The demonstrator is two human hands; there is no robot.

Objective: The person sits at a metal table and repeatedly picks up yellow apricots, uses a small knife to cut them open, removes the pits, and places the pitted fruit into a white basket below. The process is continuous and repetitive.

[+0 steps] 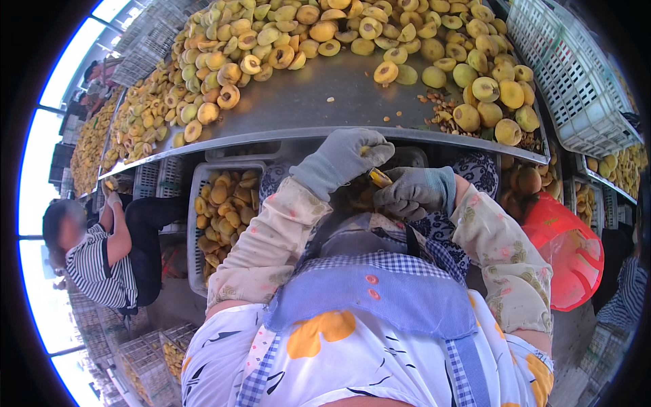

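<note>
My left hand [351, 155], in a grey knit glove, is curled just in front of the metal table's edge. A small yellowish bit, apparently fruit, shows between its fingers; the rest is hidden. Lower and to the right, my right hand [414, 192], also gloved, grips a small tool with a yellow handle [380, 178]. The tool's working end cannot be made out. Beyond my hands, halved yellow stone fruits [282, 56], like apricots or peaches, are heaped on the metal table [325, 96]. Whole fruits [491, 114] lie at the right, beside scattered pits or pit fragments [445, 113].
A crate of fruit halves [224, 224] stands below the table at left. A red plastic bucket [567, 254] is by my right elbow. A white perforated crate [574, 76] rests at the table's right. A person [104, 254] sits at left, near stacked crates [147, 364].
</note>
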